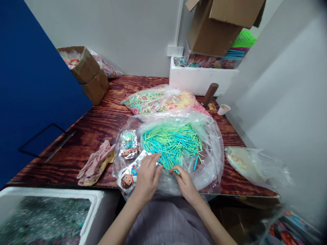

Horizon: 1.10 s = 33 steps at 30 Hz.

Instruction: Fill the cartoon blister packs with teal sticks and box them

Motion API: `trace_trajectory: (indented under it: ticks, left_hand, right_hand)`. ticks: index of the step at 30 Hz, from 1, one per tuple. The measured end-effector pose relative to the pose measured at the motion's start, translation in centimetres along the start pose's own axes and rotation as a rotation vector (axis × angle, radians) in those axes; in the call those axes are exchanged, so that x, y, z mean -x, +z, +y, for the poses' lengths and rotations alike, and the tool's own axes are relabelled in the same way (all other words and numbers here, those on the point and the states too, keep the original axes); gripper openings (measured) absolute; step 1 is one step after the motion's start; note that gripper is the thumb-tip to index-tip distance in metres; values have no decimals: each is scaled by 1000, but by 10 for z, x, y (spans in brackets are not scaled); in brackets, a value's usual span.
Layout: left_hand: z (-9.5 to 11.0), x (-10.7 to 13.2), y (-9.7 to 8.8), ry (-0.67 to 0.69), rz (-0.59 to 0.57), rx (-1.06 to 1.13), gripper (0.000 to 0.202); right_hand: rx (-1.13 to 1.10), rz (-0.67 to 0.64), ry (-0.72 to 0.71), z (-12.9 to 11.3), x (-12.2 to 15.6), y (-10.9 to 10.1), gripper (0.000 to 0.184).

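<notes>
In the head view, a clear plastic bag (214,160) lies spread on the table around a heap of thin green and blue sticks (176,139). My right hand (185,182), at the near edge of the heap, is closed on a small bunch of sticks (176,172), their ends showing at the fingertips. My left hand (149,175) is at the heap's left edge, fingers extended and thumb apart. It partly covers a printed pouch with a cartoon face (127,180); whether it touches the pouch is unclear. Behind that lies another filled pouch (129,141).
A second bag of multicoloured sticks (153,100) sits behind. Pink and yellow gloves (95,165) lie left, a small plastic bag (240,160) right. A paper cup (224,109), brown cylinder (211,93) and white foam box (201,78) stand farther back. Another foam box (94,195) is lower left.
</notes>
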State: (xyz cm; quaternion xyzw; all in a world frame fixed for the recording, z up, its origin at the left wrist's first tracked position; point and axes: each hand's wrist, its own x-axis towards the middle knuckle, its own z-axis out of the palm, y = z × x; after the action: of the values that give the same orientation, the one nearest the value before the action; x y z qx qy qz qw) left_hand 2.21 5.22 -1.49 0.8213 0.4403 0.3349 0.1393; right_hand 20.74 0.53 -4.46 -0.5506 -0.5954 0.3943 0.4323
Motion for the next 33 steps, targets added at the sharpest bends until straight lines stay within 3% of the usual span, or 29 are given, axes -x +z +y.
trace_trajectory:
  ticks: [2,5,8,11,18,24,33]
  left_hand:
    - [-23,8,-12,-123,57,-111,32]
    - [-47,19,-19,-229,59,-326,40]
    - [-54,24,-15,-290,39,-437,54]
    - [-53,23,-11,-336,51,-463,52]
    - [-58,26,-6,-279,183,-372,46]
    - [-64,23,-6,-272,151,-295,15]
    - [-66,21,-13,-233,104,-251,29]
  right_hand:
    - [0,-7,1,-2,2,-1,20]
    - [-27,-1,-26,-5,4,1,20]
    - [-49,5,-57,-10,3,4,20]
    - [-58,-5,-77,-11,2,6,20]
    - [-60,-12,-52,-4,0,9,20]
    - [-57,-19,-54,-4,0,11,20]
    - [-58,-12,-54,-2,0,10,20]
